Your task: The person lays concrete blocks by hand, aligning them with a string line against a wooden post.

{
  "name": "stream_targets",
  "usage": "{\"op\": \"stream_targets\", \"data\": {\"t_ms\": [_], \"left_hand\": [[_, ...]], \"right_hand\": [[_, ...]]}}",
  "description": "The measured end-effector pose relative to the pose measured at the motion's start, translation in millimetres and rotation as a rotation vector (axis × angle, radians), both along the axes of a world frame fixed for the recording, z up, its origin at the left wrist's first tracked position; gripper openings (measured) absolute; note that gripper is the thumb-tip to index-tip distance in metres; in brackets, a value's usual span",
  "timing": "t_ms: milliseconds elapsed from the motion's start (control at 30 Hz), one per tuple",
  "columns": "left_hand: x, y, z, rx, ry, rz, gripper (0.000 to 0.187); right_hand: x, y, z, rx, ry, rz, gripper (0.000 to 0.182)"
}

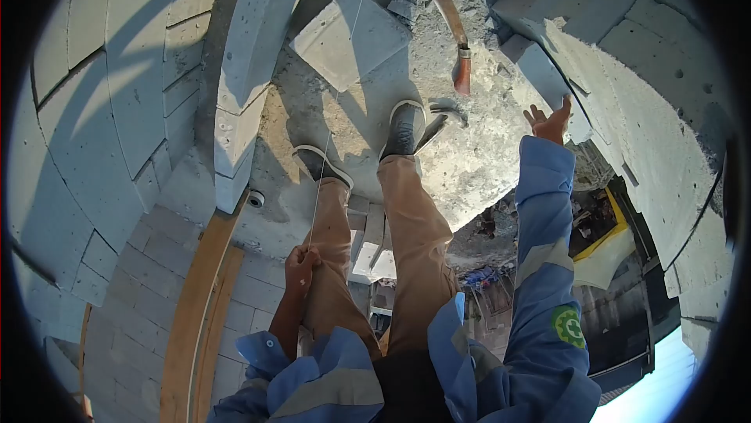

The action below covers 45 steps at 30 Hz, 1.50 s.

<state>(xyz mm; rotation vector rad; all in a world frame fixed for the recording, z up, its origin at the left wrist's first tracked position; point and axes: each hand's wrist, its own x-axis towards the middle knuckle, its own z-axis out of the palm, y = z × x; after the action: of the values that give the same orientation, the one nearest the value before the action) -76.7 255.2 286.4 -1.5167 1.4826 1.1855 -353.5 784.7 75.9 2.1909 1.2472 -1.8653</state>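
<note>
String [338, 87] pinched in left hand [300, 265]; right hand [550, 121] spread, touching wall block [547, 75]. Loose block [350, 38], trowel [450, 20] ahead of feet.

A single head-worn fisheye camera looks steeply down past the person's own legs onto the concrete floor [477, 157], close above the left hand [301, 267] on its near side, with the right hand [550, 122] stretched out at the floor's right edge.
</note>
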Motion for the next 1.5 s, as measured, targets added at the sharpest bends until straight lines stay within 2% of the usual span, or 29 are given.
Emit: {"op": "stream_targets", "data": {"t_ms": [67, 100, 167, 200, 233, 267, 300, 400, 467, 633, 700, 733, 767, 867, 967, 1000, 1033, 1100, 1133, 1167, 1200, 1233, 1333, 1367, 1433, 1500], "left_hand": [[4.7, -2.3, -15.2, 0.005, -0.029, -0.033, 0.027], [7.6, -3.6, -19.6, -0.007, -0.052, -0.066, 0.03], [6.8, -6.0, -26.5, -0.024, -0.136, -0.311, 0.036], [-1.5, -4.6, -20.6, -0.054, -0.105, -0.355, 0.038], [-11.9, -0.4, -15.1, -0.076, -0.087, -0.406, 0.04], [-17.8, -0.8, -12.9, -0.109, -0.099, -0.417, 0.039], [-21.2, -1.0, -13.1, -0.114, -0.103, -0.441, 0.039], [-23.0, -6.6, -19.9, -0.134, -0.117, -0.422, 0.04], [-24.2, -7.6, -17.0, -0.125, -0.104, -0.388, 0.04], [-22.1, -8.8, -17.6, -0.117, -0.094, -0.325, 0.04], [-22.0, -10.1, -20.8, -0.113, -0.089, -0.323, 0.039], [-18.9, -10.8, -23.5, -0.098, -0.093, -0.316, 0.039], [-16.6, -12.1, -25.5, -0.108, -0.084, -0.338, 0.039], [-18.5, -9.7, -25.2, -0.127, -0.097, -0.371, 0.039], [-17.2, -7.6, -25.9, -0.128, -0.098, -0.386, 0.039], [-15.4, -5.7, -27.1, -0.114, -0.077, -0.396, 0.041], [-16.9, -3.0, -26.0, -0.131, -0.105, -0.405, 0.041], [-13.6, -1.6, -31.4, -0.131, -0.145, -0.432, 0.04], [-14.2, -1.4, -33.2, -0.11, -0.153, -0.439, 0.038], [-18.9, 0.8, -31.2, -0.084, -0.136, -0.385, 0.035], [-9.6, 1.2, -37.4, -0.074, -0.086, -0.261, 0.028], [-26.2, 6.8, -28.8, -0.037, -0.054, -0.248, 0.022], [-32.5, 13.0, -26.3, -0.037, -0.047, -0.201, 0.021], [-36.2, 13.2, -23.4, -0.041, -0.058, -0.21, 0.022], [-28.9, 12.6, -14.1, -0.079, -0.081, -0.205, 0.023], [-21.4, 4.2, -19.3, -0.082, -0.081, -0.164, 0.023]], "right_hand": [[3.1, 18.3, -9.2, 0.016, -0.08, 0.014, 0.098], [1.6, 13.3, 4.9, 0.041, -0.082, 0.105, 0.097], [1.8, 23.7, 1.0, 0.042, -0.107, 0.222, 0.093], [4.8, 34.8, -9.3, 0.061, -0.136, 0.265, 0.089], [14.0, 51.5, -21.5, 0.015, -0.092, 0.406, 0.084], [11.6, 42.5, -18.1, 0.029, -0.13, 0.477, 0.077], [8.2, 22.5, -15.8, 0.16, -0.205, 0.368, 0.072], [30.4, 13.0, -14.3, 0.264, -0.116, 0.527, 0.07], [42.9, 23.3, -23.6, 0.267, -0.106, 0.568, 0.073], [11.8, -4.7, 16.4, 0.368, -0.267, 0.518, 0.08], [-1.6, 5.0, 15.1, 0.368, -0.291, 0.42, 0.085], [-7.7, 8.8, 11.4, 0.438, -0.345, 0.43, 0.094], [-11.5, 14.1, 11.5, 0.451, -0.35, 0.437, 0.094], [-17.2, 24.7, 9.4, 0.481, -0.535, 0.581, 0.103], [-8.5, 52.1, -14.1, 0.442, -0.624, 0.647, 0.098], [-6.8, 21.5, 3.2, 0.519, -0.573, 0.706, 0.093], [0.5, 20.5, -2.3, 0.578, -0.568, 0.708, 0.093], [18.8, 21.0, -15.3, 0.643, -0.653, 0.787, 0.102], [16.8, -1.3, 3.5, 0.626, -0.651, 0.832, 0.104], [19.5, -15.0, 11.9, 0.576, -0.609, 0.819, 0.106], [31.3, -11.2, 1.3, 0.502, -0.574, 0.692, 0.104], [27.3, -26.6, 8.0, 0.391, -0.505, 0.427, 0.107], [34.3, -41.8, -3.7, 0.104, -0.022, -0.047, 0.082], [40.4, -46.0, -16.4, 0.08, -0.014, -0.04, 0.082], [71.6, -46.5, -48.0, -0.126, 0.06, -0.095, 0.073], [77.3, -46.9, -67.8, -0.14, -0.034, -0.213, 0.068]]}}
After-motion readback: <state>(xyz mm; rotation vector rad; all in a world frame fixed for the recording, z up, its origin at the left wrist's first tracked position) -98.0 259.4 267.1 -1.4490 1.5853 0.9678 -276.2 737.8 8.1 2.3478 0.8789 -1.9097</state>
